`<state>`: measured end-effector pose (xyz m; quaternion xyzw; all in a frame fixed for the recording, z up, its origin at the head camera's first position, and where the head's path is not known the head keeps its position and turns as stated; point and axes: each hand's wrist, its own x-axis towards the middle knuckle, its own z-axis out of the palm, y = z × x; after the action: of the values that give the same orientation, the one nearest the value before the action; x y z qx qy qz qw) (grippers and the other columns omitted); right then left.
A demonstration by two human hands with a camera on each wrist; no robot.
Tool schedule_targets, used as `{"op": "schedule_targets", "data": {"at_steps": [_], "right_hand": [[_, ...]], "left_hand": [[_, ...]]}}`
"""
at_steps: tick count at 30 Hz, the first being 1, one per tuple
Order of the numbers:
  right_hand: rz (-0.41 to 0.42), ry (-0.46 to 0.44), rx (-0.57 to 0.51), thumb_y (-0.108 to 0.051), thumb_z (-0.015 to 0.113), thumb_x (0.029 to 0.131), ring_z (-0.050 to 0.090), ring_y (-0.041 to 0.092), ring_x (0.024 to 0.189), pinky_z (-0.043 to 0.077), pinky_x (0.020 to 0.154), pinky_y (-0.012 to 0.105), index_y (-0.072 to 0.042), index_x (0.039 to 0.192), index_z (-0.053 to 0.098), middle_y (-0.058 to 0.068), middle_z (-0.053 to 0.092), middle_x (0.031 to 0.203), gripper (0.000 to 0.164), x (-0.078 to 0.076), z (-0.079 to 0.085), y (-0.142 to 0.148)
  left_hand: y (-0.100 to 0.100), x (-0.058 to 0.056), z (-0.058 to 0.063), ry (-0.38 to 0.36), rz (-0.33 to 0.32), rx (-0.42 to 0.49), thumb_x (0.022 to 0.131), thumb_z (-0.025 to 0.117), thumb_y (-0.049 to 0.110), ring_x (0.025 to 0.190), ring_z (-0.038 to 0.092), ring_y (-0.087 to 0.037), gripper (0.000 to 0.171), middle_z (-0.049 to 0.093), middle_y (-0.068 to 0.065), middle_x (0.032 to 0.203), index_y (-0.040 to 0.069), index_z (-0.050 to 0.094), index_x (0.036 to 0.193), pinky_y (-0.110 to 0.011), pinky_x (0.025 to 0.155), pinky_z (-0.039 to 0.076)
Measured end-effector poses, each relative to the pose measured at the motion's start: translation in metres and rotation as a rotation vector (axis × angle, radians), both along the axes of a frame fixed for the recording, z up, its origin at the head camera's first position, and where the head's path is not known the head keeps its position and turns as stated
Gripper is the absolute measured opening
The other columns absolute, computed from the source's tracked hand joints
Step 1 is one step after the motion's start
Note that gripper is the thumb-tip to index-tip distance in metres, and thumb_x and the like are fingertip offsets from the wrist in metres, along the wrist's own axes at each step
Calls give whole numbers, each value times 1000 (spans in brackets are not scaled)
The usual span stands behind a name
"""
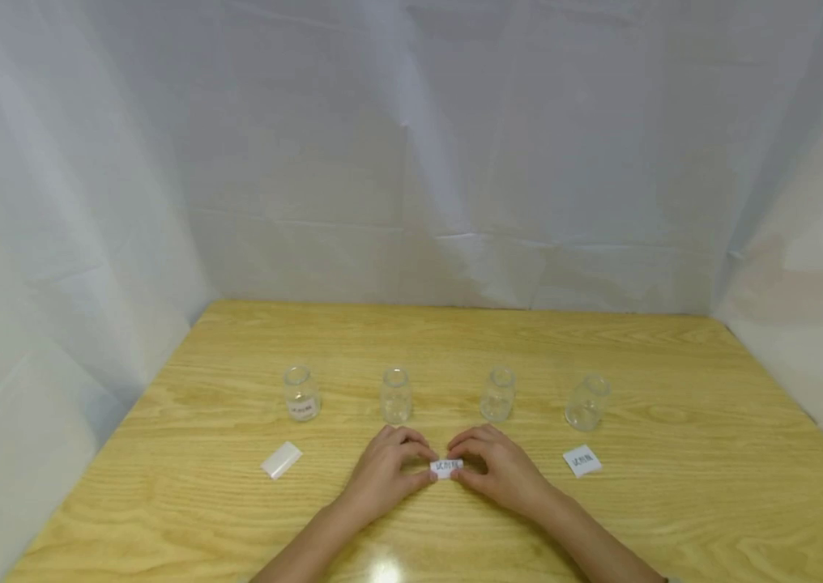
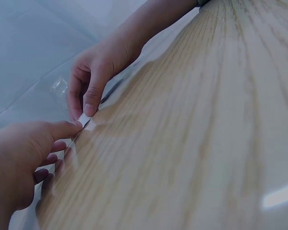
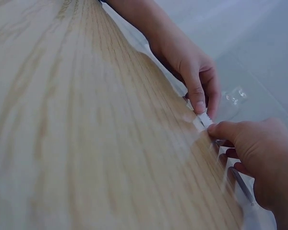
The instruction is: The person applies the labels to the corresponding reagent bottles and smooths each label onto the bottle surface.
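Observation:
Both hands pinch a small white paper label (image 1: 446, 467) with dark handwriting, low over the table in front of me. My left hand (image 1: 385, 476) grips its left end between thumb and fingers. At the right end, the thumb and fingers of my right hand (image 1: 502, 470) do the same. In the right wrist view the label (image 3: 205, 118) shows as a narrow white strip between the two thumbs. Just beyond the hands stand two bare glass jars (image 1: 396, 397) (image 1: 498, 395).
A glass jar (image 1: 300, 395) at the left bears a written label; another jar (image 1: 587, 403) stands unlabelled at the right. Nearer me, a glossy white slip (image 1: 282, 460) lies left and a square written paper (image 1: 582, 461) right. White sheeting (image 1: 455, 162) encloses the wooden table (image 1: 200, 502).

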<state>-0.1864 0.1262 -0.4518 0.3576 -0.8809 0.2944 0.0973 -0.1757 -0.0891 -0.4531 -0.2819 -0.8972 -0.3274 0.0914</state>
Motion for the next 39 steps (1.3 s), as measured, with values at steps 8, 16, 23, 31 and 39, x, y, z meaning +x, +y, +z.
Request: {"op": "schedule_targets", "data": {"at_steps": [8,16,23,31,39], "right_hand": [[5,37,-29,-18,74,78,53,9,97,46,85,30,-14,92,67,-10,60,100,16,-1,-1,-1],[8,24,-44,-15,74,78,54,8,93,47,80,28,-16,97,66,-10,61,99,20,-1,-1,0],[13,-81,-142,-7,73,77,56,9,92,47,82,29,-15,98,66,-10,61,98,23,-2,-1,-2],[44,-124,-328,11,68,75,59,16,82,51,71,29,-5,94,67,3,63,94,25,2,7,-7],[83,-37,-428,18,67,72,59,25,87,51,72,33,3,90,66,14,62,94,24,13,30,-11]], "left_hand": [[1,1,0,-45,23,54,86,65,28,95,46,-13,19,58,5,104,14,69,97,-33,81,41],[0,-1,0,-90,28,51,79,72,25,95,46,-12,19,58,6,104,16,65,95,-35,83,40],[1,-1,-1,-153,24,136,79,72,21,87,49,-11,19,59,8,93,15,65,96,-31,75,43],[2,-1,1,-343,-37,360,85,66,16,78,56,-12,12,62,5,85,9,67,94,-25,69,48],[3,1,6,-487,-59,481,86,66,17,75,58,-15,16,66,-1,88,6,67,97,-26,66,48]]}}
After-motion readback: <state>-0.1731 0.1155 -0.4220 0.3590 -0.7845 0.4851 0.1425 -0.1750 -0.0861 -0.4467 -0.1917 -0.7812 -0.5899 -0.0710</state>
